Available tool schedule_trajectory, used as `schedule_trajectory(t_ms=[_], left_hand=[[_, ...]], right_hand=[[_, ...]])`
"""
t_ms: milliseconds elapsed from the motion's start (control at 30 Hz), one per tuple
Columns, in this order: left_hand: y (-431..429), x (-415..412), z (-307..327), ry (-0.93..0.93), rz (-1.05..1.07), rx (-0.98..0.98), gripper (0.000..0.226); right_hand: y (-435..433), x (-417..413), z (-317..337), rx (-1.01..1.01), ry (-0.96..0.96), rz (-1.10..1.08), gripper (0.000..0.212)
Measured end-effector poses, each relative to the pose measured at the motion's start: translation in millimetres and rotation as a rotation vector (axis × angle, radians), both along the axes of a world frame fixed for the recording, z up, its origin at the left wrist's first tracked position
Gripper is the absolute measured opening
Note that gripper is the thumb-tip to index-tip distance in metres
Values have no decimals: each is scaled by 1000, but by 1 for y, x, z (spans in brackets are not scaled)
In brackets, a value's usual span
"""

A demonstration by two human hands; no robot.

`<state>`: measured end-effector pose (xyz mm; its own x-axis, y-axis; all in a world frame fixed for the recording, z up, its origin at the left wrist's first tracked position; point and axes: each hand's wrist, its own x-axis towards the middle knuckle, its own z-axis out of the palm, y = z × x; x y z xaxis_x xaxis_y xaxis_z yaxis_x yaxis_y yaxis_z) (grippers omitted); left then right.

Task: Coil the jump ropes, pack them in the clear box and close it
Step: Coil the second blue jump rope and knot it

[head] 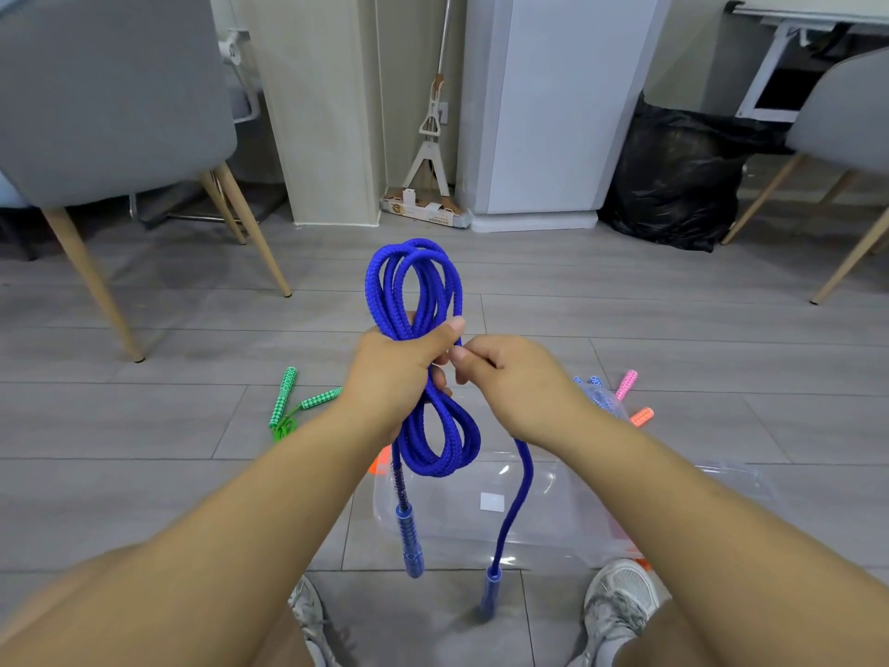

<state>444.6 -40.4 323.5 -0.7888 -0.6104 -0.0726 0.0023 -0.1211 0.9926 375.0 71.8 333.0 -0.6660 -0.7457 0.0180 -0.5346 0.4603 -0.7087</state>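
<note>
My left hand (399,373) grips the middle of a coiled blue jump rope (413,281), loops standing above and hanging below the fist. My right hand (510,377) pinches a strand of the same rope right beside the left thumb. Two blue handles dangle below: one (410,541) under the left hand, the other (490,589) on the strand from the right hand. The clear box (553,512) lies on the floor under my arms. A green jump rope (288,402) lies on the floor to the left. Pink (628,383) and orange (642,417) handles show at the right.
Grey chairs with wooden legs stand at the left (110,113) and right (846,137). A black rubbish bag (673,185), a white cabinet (543,113) and a mop (430,151) stand at the back. My two shoes (620,599) are at the bottom edge.
</note>
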Motion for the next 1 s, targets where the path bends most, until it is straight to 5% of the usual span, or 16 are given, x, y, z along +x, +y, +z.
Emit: schedule_trajectory(t_ms=[233,467,600,833,1000], left_hand=[[-2,2,-1,-32,46,10,23],[-19,6,0,41,50,146,23],[-30,12,4,90,118,213,27],[-37,15,8,153,177,210,30],[-69,24,20,240,274,208,31]], right_hand=[[4,3,-1,-33,-89,81,28],[28,-18,-17,-104,-395,30,12],[48,-26,-27,-14,-330,9,21],[62,-10,-42,5,-355,74,5],[75,-22,-44,95,-298,38,23]])
